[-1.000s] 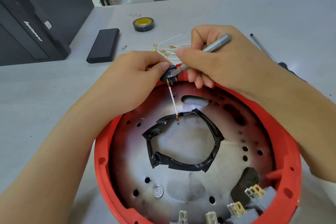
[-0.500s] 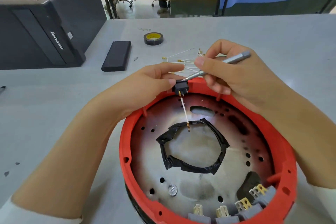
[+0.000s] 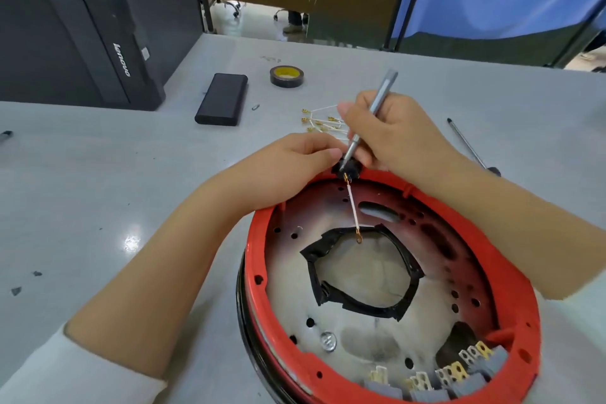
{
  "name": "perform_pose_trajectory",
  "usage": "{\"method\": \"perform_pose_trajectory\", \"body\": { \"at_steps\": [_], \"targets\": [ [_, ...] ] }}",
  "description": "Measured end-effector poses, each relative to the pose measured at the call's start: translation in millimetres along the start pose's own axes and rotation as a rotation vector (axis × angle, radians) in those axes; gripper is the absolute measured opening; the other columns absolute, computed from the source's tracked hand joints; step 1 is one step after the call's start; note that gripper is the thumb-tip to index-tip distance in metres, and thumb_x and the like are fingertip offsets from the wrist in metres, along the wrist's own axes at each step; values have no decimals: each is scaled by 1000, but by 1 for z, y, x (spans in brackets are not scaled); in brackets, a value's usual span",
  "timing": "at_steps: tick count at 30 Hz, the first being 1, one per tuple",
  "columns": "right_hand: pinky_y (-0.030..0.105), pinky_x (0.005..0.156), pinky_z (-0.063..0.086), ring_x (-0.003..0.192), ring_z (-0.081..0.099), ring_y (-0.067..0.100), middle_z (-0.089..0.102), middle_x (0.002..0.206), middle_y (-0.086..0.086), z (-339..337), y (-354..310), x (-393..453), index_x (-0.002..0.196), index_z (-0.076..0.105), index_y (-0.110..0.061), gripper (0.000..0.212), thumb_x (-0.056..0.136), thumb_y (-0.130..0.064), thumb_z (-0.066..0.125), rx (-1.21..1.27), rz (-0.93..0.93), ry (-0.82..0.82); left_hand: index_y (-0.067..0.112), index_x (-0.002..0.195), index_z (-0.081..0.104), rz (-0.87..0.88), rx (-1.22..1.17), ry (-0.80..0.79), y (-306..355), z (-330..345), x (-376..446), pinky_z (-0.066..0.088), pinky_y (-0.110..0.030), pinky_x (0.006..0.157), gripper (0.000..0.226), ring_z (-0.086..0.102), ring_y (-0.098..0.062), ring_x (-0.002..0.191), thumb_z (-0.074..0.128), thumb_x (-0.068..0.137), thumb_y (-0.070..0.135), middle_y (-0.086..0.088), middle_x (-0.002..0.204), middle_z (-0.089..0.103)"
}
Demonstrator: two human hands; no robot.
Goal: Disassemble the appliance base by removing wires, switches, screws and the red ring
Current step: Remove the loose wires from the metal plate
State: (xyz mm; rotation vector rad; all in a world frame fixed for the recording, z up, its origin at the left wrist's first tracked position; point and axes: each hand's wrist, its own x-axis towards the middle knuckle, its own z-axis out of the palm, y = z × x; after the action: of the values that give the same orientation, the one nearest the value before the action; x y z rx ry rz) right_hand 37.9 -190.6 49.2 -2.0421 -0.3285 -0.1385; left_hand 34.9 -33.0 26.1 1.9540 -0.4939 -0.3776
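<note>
Change: screwdriver [image 3: 370,118] tipped from near-flat to steep, tip on black switch [image 3: 346,170].
Switch: at red ring [image 3: 511,275] far rim, just below both hands' fingertips; wire [image 3: 353,207] trailing inward.
Left hand [image 3: 288,167]: pinching switch.
Right hand [image 3: 393,134]: curled round screwdriver.
Surface [image 3: 98,190]: removed wires [image 3: 323,121] beyond.

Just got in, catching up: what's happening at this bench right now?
A person is taking apart a round appliance base with a red ring. The right hand holds a slim grey screwdriver, tip down on a small black switch at the ring's far edge. The left hand steadies that switch. One white wire still hangs from it. Removed wires lie on the table behind; grey switches remain at the near rim.
</note>
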Motion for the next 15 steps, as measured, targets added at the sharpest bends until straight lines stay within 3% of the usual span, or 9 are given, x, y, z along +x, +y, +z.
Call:
{"method": "perform_pose_trajectory", "body": {
  "at_steps": [4,10,15],
  "targets": [
    [11,45,35,38,46,5,47,38,-7,5,12,1,62,44,-15,40,101,-24,45,-71,-103,31,24,104,66,25,130,43,-1,0,2,40,-16,93,24,59,-8,102,43,99,28,7,104,68],
    [13,47,39,40,48,5,47,42,-10,3,16,3,67,44,-10,37,101,-22,43,-103,-162,30,21,107,66,40,153,46,-2,0,4,40,-32,101,26,58,-13,107,43,99,28,3,110,67],
    [13,49,40,44,50,5,45,45,-7,2,16,0,68,44,-7,37,102,-24,42,-156,-219,41,27,103,67,1,159,59,-4,0,5,41,-22,96,25,60,-10,103,44,98,34,7,104,68]
  ]
}}
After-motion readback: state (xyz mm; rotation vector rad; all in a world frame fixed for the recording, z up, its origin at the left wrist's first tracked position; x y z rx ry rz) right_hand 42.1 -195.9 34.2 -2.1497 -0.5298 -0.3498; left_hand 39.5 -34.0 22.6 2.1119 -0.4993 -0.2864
